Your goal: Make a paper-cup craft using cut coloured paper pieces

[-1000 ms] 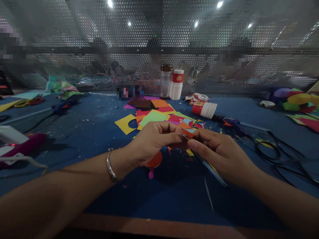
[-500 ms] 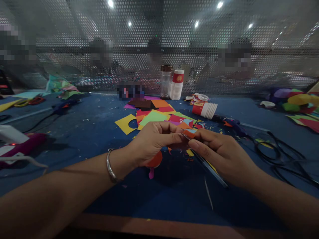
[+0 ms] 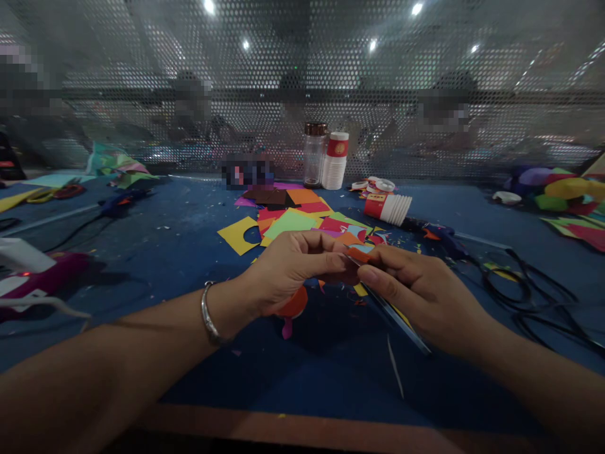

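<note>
My left hand (image 3: 307, 268) and my right hand (image 3: 406, 287) meet over the middle of the table. Between their fingertips is a small piece of orange paper (image 3: 359, 255), with a thin pale edge along its lower side. Both hands are closed, thumb against fingers, pinching that paper from either side. A round orange paper piece (image 3: 293, 304) lies below my left hand, partly covered by it, with a purple scrap (image 3: 287, 328) at its lower edge. Under my right hand a long clear strip (image 3: 401, 325) slants down, its upper end hidden.
Coloured paper sheets (image 3: 290, 225) are piled beyond my hands. Behind them stand a glass bottle (image 3: 314, 157) and stacked paper cups (image 3: 334, 167); another cup stack (image 3: 390, 209) lies sideways. Glue guns rest right (image 3: 442, 238) and left (image 3: 123, 202), the right one with a black cable (image 3: 529, 290).
Almost nothing differs. The orange paper has tilted slightly between my fingertips, while both hands keep the same place.
</note>
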`<state>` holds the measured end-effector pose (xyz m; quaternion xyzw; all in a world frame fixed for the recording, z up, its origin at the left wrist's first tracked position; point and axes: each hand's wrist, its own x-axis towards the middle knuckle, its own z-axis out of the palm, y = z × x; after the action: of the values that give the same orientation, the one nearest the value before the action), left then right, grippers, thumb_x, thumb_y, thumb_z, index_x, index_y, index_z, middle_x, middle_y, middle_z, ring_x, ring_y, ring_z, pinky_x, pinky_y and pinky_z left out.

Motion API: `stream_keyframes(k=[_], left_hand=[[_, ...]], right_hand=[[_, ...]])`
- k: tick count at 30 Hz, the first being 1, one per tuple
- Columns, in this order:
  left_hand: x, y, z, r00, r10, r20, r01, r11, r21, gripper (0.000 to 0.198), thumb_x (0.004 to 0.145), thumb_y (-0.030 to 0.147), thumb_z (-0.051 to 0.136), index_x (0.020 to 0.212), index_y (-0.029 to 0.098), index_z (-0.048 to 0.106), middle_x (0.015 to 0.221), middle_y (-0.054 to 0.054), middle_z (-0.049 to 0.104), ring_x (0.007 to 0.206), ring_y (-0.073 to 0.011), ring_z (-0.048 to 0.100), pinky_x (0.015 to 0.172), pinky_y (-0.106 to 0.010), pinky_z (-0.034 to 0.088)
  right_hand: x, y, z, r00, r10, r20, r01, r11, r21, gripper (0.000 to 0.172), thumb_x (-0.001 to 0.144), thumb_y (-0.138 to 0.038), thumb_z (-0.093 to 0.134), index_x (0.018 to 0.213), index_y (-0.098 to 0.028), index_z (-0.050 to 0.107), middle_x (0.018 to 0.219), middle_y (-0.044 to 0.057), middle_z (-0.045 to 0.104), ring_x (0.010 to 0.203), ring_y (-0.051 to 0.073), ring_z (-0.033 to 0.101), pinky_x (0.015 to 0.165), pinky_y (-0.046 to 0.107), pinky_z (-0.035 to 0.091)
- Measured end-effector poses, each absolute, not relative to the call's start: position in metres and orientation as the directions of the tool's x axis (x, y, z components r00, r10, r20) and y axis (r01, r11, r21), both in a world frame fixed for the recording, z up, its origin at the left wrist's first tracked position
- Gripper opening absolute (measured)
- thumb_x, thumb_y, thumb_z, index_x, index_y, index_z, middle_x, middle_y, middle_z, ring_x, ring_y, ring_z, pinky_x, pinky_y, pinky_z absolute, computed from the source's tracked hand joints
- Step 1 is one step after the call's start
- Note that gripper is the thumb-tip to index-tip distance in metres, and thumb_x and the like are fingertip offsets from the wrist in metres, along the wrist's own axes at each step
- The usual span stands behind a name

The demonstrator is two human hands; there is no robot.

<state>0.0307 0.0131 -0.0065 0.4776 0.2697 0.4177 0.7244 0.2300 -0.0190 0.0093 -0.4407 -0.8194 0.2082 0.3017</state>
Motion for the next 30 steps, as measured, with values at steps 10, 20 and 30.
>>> stream_keyframes(k=[10,20,30], left_hand=[[0.031,0.0132,-0.0058,0.505,0.863,0.001,-0.337,0.195,0.921,0.013,0.07,0.015,0.085,0.073,0.012,0.072,0.07,0.0,0.074,0.065,-0.0096,0.07,0.069,-0.021,0.053],[0.032,0.0132,-0.0046,0.486,0.871,-0.066,-0.303,0.239,0.922,0.017,0.067,0.015,0.086,0.071,0.011,0.07,0.068,-0.002,0.074,0.064,-0.0115,0.071,0.071,-0.024,0.052],[0.0346,0.0149,-0.0063,0.485,0.872,-0.068,-0.31,0.244,0.919,0.017,0.067,0.015,0.086,0.071,0.011,0.07,0.07,-0.003,0.073,0.066,-0.0132,0.072,0.073,-0.026,0.055]], right_hand=[[0.2291,-0.0192,0.0088,-0.423,0.855,0.299,0.599,0.512,-0.616,0.036,0.099,-0.046,0.048,0.074,-0.021,0.055,0.062,-0.003,0.051,0.055,0.011,0.045,0.051,0.025,0.034],[0.2298,-0.0189,0.0089,-0.428,0.852,0.301,0.611,0.518,-0.599,0.036,0.1,-0.045,0.048,0.075,-0.021,0.056,0.066,-0.001,0.058,0.058,0.012,0.05,0.054,0.025,0.038],[0.2312,-0.0163,0.0082,-0.428,0.858,0.282,0.633,0.508,-0.584,0.039,0.1,-0.046,0.046,0.07,-0.022,0.05,0.071,0.001,0.063,0.062,0.013,0.053,0.056,0.026,0.039]])
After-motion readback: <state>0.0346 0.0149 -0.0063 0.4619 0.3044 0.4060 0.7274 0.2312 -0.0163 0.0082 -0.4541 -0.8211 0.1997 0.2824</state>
